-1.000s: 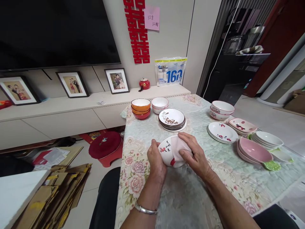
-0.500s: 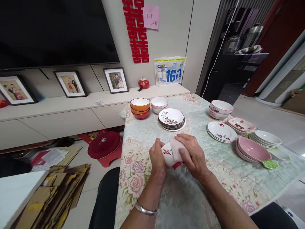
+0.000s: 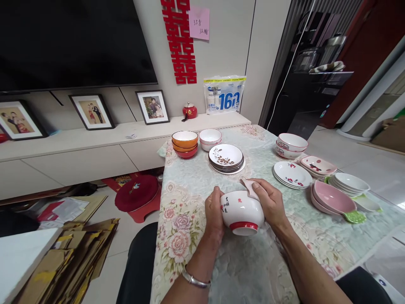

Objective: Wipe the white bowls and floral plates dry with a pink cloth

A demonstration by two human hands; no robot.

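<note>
A white bowl (image 3: 242,207) with a red foot ring, red flower marks and dark characters is held tilted above the table, its base toward me. My left hand (image 3: 215,213) grips its left side. At the right side, my right hand (image 3: 270,202) pinches a pale pink cloth (image 3: 249,188) over the rim and also supports the bowl. Beyond the hands stands a stack of white plates (image 3: 226,156) with brown flowers.
Orange and red bowls (image 3: 185,142) and pink-rimmed bowls (image 3: 210,138) stand at the table's back left. Flowered plates (image 3: 292,174), white-and-pink bowls (image 3: 291,144), pink dishes (image 3: 335,197) and small white bowls (image 3: 349,183) are at the right. A red stool (image 3: 137,194) is left of the table.
The bowl has turned so its red foot ring shows more fully. My right hand has moved right and slightly away from me, with the cloth now at the rim instead of across the side.
</note>
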